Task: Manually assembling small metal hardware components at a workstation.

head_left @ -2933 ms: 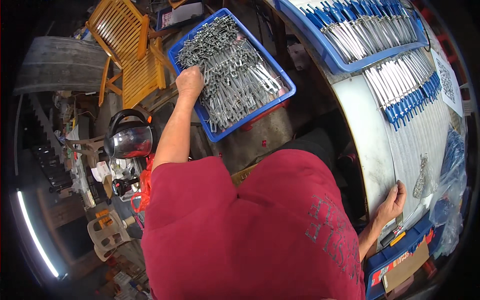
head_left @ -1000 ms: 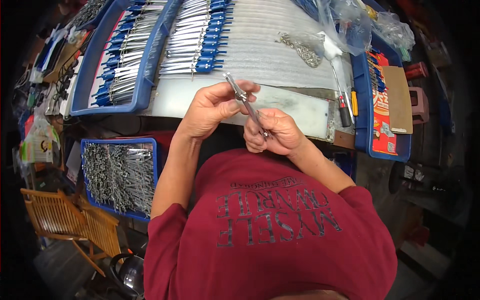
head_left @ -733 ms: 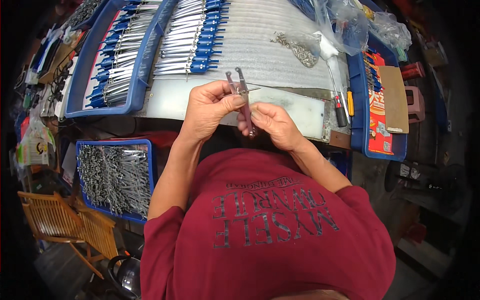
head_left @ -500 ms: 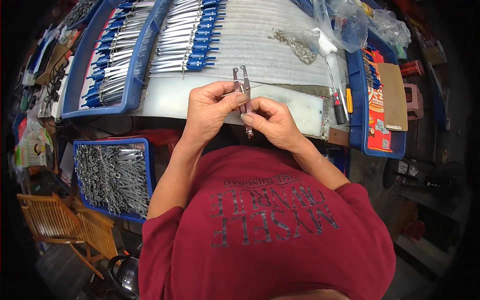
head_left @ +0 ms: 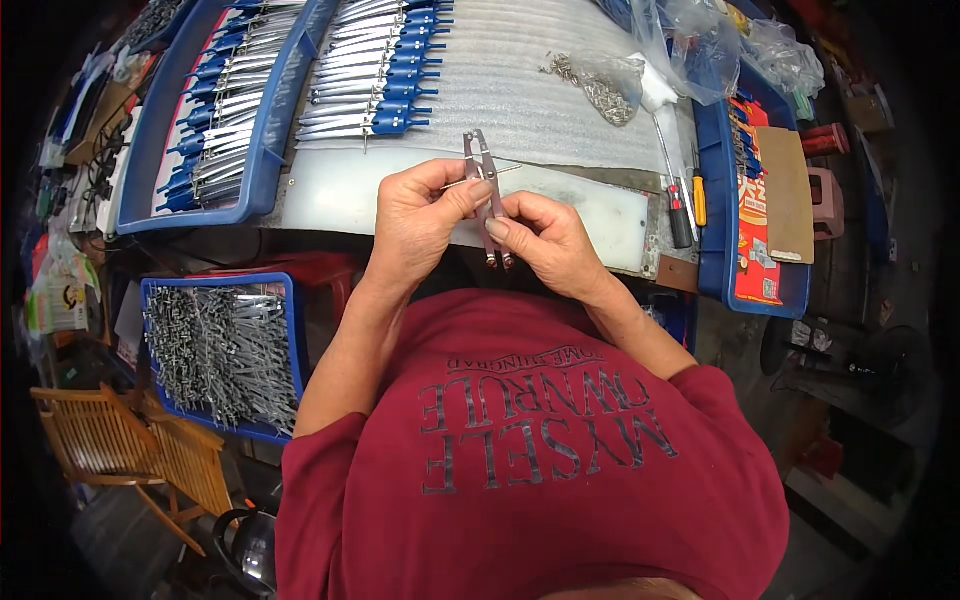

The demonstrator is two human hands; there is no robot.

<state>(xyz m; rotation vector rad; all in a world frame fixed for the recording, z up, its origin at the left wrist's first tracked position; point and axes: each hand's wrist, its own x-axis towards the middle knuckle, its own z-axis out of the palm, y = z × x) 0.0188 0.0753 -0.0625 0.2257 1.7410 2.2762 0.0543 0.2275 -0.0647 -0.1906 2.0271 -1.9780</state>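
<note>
Between my two hands, over the front edge of the table, is a pair of metal legs like a compass [head_left: 487,160], with a thin rod crossing them. My left hand [head_left: 415,215] pinches the legs near the rod between thumb and fingers. Lower down, my right hand [head_left: 550,245] grips the same legs with thumb and forefinger. The ends nearer me stick out below my fingers, slightly apart. My fingertips hide the middle of the legs.
Blue-topped compasses [head_left: 390,90] lie in a row on white foam sheeting [head_left: 520,70], with more in a blue tray [head_left: 262,165]. Loose small metal parts [head_left: 605,100] and screwdrivers [head_left: 699,200] are to the right. Lower left, a blue crate [head_left: 295,340] holds metal pieces.
The ends of the legs nearer me have spread slightly apart, while the far ends have drawn closer together. Both hands keep their grip, almost in place.
</note>
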